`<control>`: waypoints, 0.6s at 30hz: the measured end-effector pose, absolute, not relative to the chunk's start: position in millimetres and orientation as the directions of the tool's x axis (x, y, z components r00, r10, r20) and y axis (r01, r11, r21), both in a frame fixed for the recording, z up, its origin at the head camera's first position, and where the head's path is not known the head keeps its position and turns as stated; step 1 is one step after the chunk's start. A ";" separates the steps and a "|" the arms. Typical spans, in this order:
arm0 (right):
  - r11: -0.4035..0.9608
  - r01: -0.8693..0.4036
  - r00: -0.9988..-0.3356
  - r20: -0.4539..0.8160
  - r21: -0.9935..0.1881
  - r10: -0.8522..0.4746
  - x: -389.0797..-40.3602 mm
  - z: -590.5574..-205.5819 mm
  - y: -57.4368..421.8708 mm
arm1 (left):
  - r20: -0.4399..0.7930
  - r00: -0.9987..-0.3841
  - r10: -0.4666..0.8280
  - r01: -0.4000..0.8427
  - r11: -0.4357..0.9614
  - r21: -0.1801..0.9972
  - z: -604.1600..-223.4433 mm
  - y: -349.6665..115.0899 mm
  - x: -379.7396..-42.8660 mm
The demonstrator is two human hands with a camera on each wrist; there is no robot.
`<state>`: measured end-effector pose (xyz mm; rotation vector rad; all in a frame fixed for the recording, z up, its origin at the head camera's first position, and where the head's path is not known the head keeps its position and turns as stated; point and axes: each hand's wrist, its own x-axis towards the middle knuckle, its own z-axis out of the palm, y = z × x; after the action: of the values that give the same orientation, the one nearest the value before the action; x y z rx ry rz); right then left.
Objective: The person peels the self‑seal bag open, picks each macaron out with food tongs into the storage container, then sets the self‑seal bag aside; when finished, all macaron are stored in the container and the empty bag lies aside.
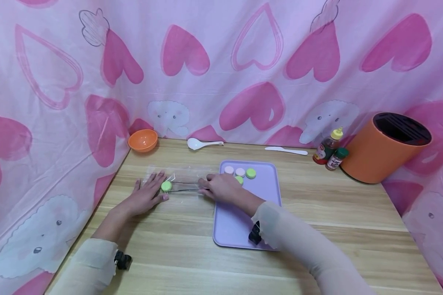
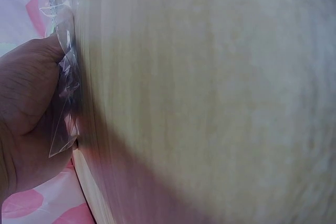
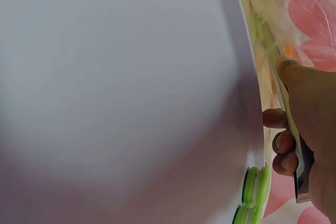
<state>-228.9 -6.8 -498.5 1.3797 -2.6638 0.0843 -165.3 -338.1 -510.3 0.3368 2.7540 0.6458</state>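
Observation:
My left hand (image 1: 145,198) lies with spread fingers on a clear plastic bag (image 1: 186,174) on the table. In the left wrist view the bag's crinkled edge (image 2: 64,132) runs along the thumb. My right hand (image 1: 223,188) grips metal tongs (image 3: 301,171), its fingers curled round their handle end. The tongs' two arms point left over the bag, and a green macaron (image 1: 166,186) sits at their tips, beside the left fingers. Below the right forearm is a lilac tray (image 1: 227,225); two pale pink macarons (image 1: 240,172) and two green macarons (image 1: 250,173) rest at its far end.
An orange bowl (image 1: 143,141), a white spoon (image 1: 199,144) and a white knife (image 1: 286,150) lie along the back. At the back right stand a sauce bottle (image 1: 326,149), a green-capped jar (image 1: 336,159) and an orange knife block (image 1: 384,151). A pink heart-patterned curtain (image 1: 214,98) surrounds the table.

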 end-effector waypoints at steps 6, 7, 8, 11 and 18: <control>0.564 -0.826 -0.554 0.173 0.010 -0.814 -228.2 -500.2 -8.9 | -0.224 -0.929 0.293 0.164 0.873 0.460 -511.5 -338.5 -165.6; 0.562 -0.827 -0.553 0.173 0.006 -0.815 -228.0 -499.7 -8.2 | -0.223 -0.929 0.296 0.166 0.871 0.462 -511.2 -338.4 -165.6; 0.563 -0.826 -0.555 0.174 0.001 -0.814 -227.8 -498.9 -7.3 | -0.225 -0.928 0.296 0.166 0.871 0.462 -511.1 -338.3 -165.8; 0.565 -0.825 -0.558 0.171 -0.007 -0.812 -227.5 -497.2 -3.4 | -0.226 -0.928 0.296 0.168 0.874 0.456 -511.3 -338.7 -166.2; 0.562 -0.827 -0.551 0.205 -0.007 -0.809 -226.3 -493.9 7.1 | -0.243 -0.926 0.289 0.153 0.876 0.458 -512.3 -340.6 -165.5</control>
<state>-226.3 7.1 -493.9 1.3832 -2.6150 0.1529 -165.5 -340.6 -512.3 0.3318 2.7413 0.6327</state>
